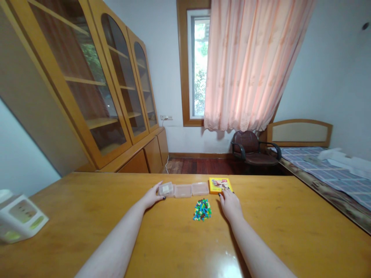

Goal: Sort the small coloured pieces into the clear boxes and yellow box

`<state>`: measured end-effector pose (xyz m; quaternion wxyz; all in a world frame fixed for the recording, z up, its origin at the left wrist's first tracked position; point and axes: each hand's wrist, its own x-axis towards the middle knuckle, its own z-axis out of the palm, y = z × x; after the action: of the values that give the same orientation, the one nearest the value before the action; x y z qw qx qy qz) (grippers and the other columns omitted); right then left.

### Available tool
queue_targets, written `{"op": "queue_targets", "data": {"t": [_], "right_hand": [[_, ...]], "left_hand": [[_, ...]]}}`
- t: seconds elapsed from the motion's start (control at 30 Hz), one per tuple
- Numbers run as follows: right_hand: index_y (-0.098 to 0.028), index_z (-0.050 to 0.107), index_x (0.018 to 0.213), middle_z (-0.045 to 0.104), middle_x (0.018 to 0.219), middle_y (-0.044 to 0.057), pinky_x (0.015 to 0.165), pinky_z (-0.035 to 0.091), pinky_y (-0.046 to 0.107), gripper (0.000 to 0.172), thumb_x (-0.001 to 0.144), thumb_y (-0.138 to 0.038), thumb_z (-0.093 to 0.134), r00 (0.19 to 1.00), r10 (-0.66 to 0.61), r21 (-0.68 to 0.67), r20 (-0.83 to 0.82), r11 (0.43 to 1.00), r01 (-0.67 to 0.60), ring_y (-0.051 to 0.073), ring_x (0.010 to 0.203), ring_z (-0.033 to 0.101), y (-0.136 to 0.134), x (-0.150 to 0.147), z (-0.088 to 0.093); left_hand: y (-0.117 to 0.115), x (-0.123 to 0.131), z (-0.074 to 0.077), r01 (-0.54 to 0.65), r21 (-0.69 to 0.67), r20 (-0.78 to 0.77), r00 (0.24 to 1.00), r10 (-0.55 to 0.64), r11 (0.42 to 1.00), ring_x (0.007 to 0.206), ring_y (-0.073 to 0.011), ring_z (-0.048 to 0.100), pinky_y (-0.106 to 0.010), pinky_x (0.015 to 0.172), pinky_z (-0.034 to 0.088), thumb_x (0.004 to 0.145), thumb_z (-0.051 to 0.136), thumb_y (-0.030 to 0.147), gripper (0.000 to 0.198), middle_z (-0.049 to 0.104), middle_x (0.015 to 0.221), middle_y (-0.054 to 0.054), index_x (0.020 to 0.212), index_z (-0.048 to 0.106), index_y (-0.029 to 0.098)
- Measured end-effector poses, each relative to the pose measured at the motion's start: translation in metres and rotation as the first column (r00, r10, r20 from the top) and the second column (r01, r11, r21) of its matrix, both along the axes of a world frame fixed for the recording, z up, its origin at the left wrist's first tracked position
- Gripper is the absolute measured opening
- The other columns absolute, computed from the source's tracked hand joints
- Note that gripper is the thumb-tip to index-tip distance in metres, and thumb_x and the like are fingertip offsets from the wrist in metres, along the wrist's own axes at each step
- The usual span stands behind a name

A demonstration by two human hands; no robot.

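Note:
My left hand (153, 196) grips the left end of a small clear plastic box (166, 189), thumb at the front and a finger at the back. A pale piece lies in that box. Two more clear plastic trays, a middle one (183, 190) and a right one (200, 188), continue the row. At the row's right end is a flat yellow box (217, 184) with printed pictures and lettering. My right hand (231, 203) has its fingers and thumb on the near right corner of it. Between my hands, nearer me, lies a pile of small blue, green, yellow and brown building bricks (202, 210).
Everything stands on a wooden table (171, 239). A white plastic container (21, 216) is at its left edge. Beyond are a glass-door cabinet (136, 154), a pink curtain (249, 69), a dark red armchair (255, 148) and a bed (327, 166).

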<state>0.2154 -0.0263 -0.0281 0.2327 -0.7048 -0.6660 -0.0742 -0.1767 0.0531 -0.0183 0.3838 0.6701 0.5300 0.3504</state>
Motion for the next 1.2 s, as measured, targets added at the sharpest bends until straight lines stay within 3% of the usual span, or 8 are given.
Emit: {"op": "queue_targets", "data": {"t": [0.17,0.37,0.5,0.6,0.73,0.93,1.07,1.2], "right_hand": [[-0.013,0.058,0.111,0.057,0.120,0.012,0.097,0.032,0.033,0.035,0.089,-0.030,0.037,1.000,0.010,0.006,-0.004,1.000,-0.010,0.022,0.114,0.049,0.000,0.000,0.000],[-0.012,0.059,0.110,0.057,0.119,0.013,0.097,0.032,0.033,0.036,0.089,-0.031,0.037,1.000,0.010,0.016,-0.004,1.000,-0.010,0.022,0.114,0.049,-0.001,0.001,0.000],[-0.012,0.058,0.111,0.056,0.120,0.012,0.097,0.032,0.033,0.037,0.089,-0.031,0.036,1.000,0.013,0.003,0.001,1.000,-0.013,0.022,0.114,0.049,0.000,0.002,-0.001],[-0.012,0.058,0.111,0.057,0.120,0.012,0.097,0.031,0.033,0.036,0.089,-0.031,0.036,1.000,0.009,-0.009,0.006,1.000,-0.009,0.022,0.114,0.048,0.000,0.002,0.001],[-0.012,0.058,0.110,0.057,0.119,0.011,0.097,0.031,0.032,0.036,0.089,-0.031,0.036,1.000,0.011,0.000,0.011,1.000,-0.011,0.022,0.113,0.048,-0.002,0.000,0.004],[-0.013,0.059,0.107,0.057,0.119,0.012,0.095,0.030,0.031,0.034,0.089,-0.031,0.036,1.000,0.000,-0.008,0.003,1.000,0.000,0.022,0.112,0.048,-0.005,0.000,0.007],[-0.014,0.061,0.098,0.060,0.109,0.012,0.090,0.032,0.031,0.033,0.089,-0.030,0.034,1.000,0.005,-0.014,0.008,1.000,-0.005,0.021,0.102,0.052,-0.007,0.000,0.010],[-0.015,0.061,0.096,0.061,0.106,0.011,0.088,0.033,0.031,0.033,0.089,-0.031,0.033,1.000,0.010,-0.007,0.007,1.000,-0.010,0.021,0.100,0.053,-0.009,-0.001,0.011]], "left_hand": [[0.002,0.010,0.006,-0.029,0.030,0.013,1.000,0.028,0.999,0.117,-0.0268,0.048,-0.039,0.101,0.036,0.050,0.073,0.018,0.091,0.052,0.127,-0.012,0.133,0.036,0.016],[0.005,-0.002,0.009,-0.131,0.126,0.003,0.991,0.131,0.983,0.117,-0.0280,0.048,-0.042,0.103,0.034,0.054,0.072,0.028,0.061,0.056,0.122,-0.012,0.112,0.057,0.014],[0.005,-0.027,0.007,-0.195,0.174,0.009,0.980,0.196,0.965,0.117,-0.0244,0.049,-0.039,0.104,0.033,0.062,0.067,0.034,0.057,0.055,0.124,-0.010,0.114,0.055,0.017],[0.002,-0.057,0.003,-0.199,0.104,0.030,0.980,0.196,0.975,0.114,-0.0239,0.051,-0.039,0.101,0.036,0.063,0.066,0.037,0.064,0.054,0.125,-0.011,0.121,0.049,0.016],[-0.006,-0.077,-0.001,-0.160,0.063,-0.199,0.965,0.169,0.985,0.119,-0.0256,0.046,-0.039,0.105,0.031,0.061,0.066,0.040,0.070,0.051,0.128,-0.012,0.123,0.048,0.014],[-0.034,-0.024,0.002,-0.125,0.356,-0.572,0.755,0.322,0.926,0.132,-0.0294,0.024,-0.047,0.108,0.016,0.076,0.052,0.043,0.063,0.026,0.145,-0.010,0.134,0.037,0.022],[-0.055,0.015,0.001,-0.028,0.364,-0.689,0.664,0.289,0.931,0.135,-0.0314,0.012,-0.048,0.108,0.007,0.078,0.047,0.051,0.062,0.030,0.144,-0.007,0.135,0.036,0.027],[-0.058,0.029,0.000,-0.031,0.344,-0.728,0.622,0.287,0.939,0.134,-0.0379,0.010,-0.057,0.104,0.006,0.077,0.046,0.056,0.063,0.027,0.145,-0.009,0.134,0.036,0.031]]}}
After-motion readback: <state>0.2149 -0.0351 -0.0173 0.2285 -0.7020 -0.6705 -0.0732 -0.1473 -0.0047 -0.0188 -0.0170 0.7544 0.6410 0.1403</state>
